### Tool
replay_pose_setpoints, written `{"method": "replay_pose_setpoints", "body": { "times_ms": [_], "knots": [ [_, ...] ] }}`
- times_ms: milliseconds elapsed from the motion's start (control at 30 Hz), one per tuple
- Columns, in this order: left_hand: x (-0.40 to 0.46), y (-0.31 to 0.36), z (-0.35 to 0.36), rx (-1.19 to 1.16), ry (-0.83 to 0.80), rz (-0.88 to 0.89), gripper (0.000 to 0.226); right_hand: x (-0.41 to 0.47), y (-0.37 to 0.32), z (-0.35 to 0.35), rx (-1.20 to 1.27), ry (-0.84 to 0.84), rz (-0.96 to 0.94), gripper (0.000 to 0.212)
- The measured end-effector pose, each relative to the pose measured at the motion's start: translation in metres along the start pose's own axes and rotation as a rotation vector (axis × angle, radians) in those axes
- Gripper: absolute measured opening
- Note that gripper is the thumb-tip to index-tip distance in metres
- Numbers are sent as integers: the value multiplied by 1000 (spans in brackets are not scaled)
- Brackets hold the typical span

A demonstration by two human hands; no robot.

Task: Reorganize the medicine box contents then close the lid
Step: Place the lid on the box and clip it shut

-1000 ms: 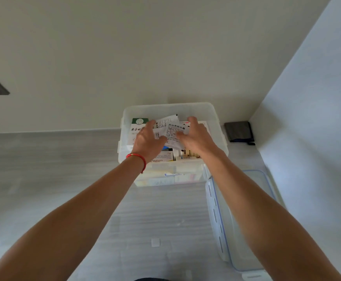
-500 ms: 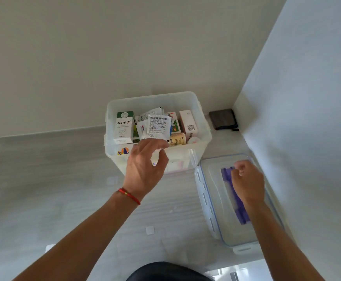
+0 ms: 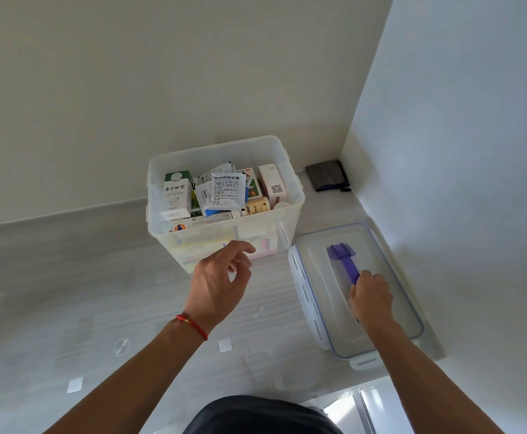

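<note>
Nearby, dark pouch [image 3: 326,174] beyond lid [image 3: 397,277], behind medicine box [image 3: 287,214].

A dark folded cloth [image 3: 326,174] is lying in the far corner of the pale grey surface [image 3: 67,277], touching both walls. Small white square stickers [image 3: 75,385] are sitting flat near its front edge, well apart.

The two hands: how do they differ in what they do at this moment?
The right hand grips the purple handle of the lid, which lies flat beside the box. The left hand holds nothing; its loosely curled fingers hover at the box's near wall. Both reach forward with bare forearms.
</note>
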State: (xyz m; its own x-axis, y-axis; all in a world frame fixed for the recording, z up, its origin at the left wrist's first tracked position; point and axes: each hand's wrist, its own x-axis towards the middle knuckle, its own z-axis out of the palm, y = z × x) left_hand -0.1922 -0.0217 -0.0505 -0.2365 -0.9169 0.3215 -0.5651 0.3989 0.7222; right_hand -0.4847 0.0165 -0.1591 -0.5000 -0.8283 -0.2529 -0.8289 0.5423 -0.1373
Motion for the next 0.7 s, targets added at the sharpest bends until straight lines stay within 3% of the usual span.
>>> {"method": "replay_pose_setpoints", "body": {
  "times_ms": [200, 333, 467, 533, 600, 633, 700],
  "knots": [
    [0, -2, -3, -5, -38, -34, 24, -13, 14, -25, 206, 32, 67, 25],
    [12, 7, 0, -36, -90, -43, 24, -34, 32, -53, 380, 98, -1, 29],
    [42, 31, 0, -152, -152, -197, 19, -57, 48, -92, 482, 213, -106, 28],
    [64, 44, -4, -314, -225, -301, 9, -63, 48, -115, 479, 297, -208, 31],
    [88, 58, -13, -603, -322, -452, 24, -62, 38, -141, 467, 333, -353, 30],
    [98, 62, -18, -742, -334, -505, 32, -58, 27, -153, 460, 339, -424, 28],
    [115, 61, -33, -790, -246, -493, 30, -48, -3, -174, 426, 372, -575, 29]
  ]
}}
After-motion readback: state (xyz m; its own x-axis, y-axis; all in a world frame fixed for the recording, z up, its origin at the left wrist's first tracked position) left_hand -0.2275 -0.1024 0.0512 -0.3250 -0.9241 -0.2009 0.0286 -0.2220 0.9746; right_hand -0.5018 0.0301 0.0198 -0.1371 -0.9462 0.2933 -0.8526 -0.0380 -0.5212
